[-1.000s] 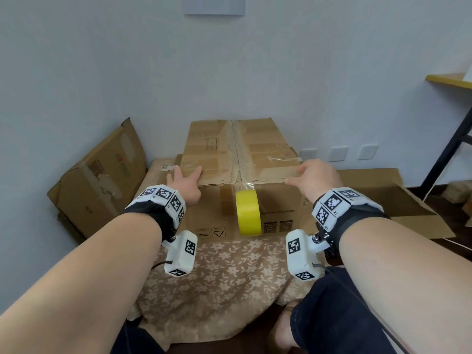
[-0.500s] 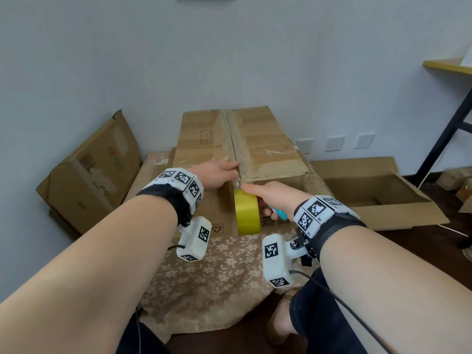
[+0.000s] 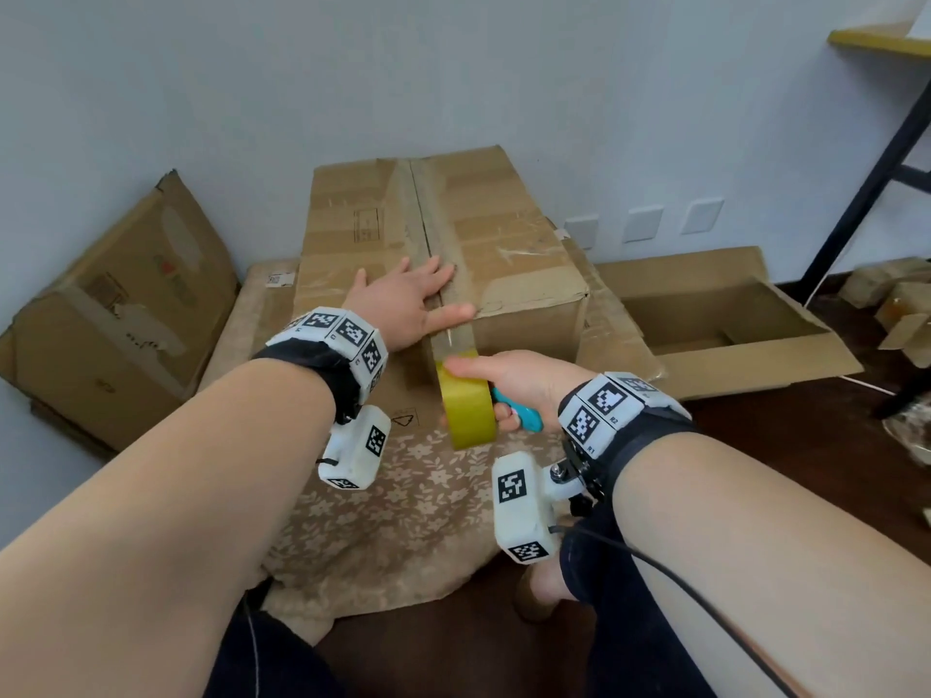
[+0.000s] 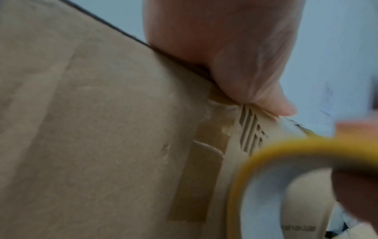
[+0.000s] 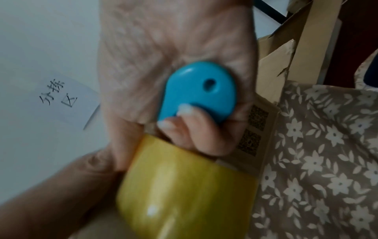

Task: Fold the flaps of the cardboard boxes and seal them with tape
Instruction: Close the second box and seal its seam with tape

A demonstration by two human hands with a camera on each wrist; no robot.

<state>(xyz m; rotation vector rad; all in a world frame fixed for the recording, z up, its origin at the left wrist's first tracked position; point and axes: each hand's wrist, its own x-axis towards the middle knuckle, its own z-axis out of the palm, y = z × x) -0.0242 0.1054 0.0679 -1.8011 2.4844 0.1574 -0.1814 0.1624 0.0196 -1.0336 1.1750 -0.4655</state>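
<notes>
A closed cardboard box [image 3: 509,244] stands on the cloth-covered table, its top flaps meeting along a taped middle seam. My left hand [image 3: 428,294] lies flat on the top by that seam, and its thumb [image 4: 245,64] presses the tape at the near edge. My right hand [image 3: 483,390] grips the yellow tape roll [image 3: 466,413] in front of the box's near face. A short strip of tape [image 3: 453,340] runs from the roll up to the edge. The same hand's curled fingers also hold a blue cutter handle [image 5: 196,90] against the palm, above the roll [image 5: 184,186].
Another closed box [image 3: 121,314] leans against the wall at the left. An open cardboard box [image 3: 720,319] lies on the floor to the right, beside a black shelf leg [image 3: 866,168]. The floral cloth [image 3: 403,521] hangs over the table's near edge by my knees.
Both hands left the box's near corners. The left slid to the middle seam and now lies flat there. The right took hold of the hanging tape roll and drew it down and towards me.
</notes>
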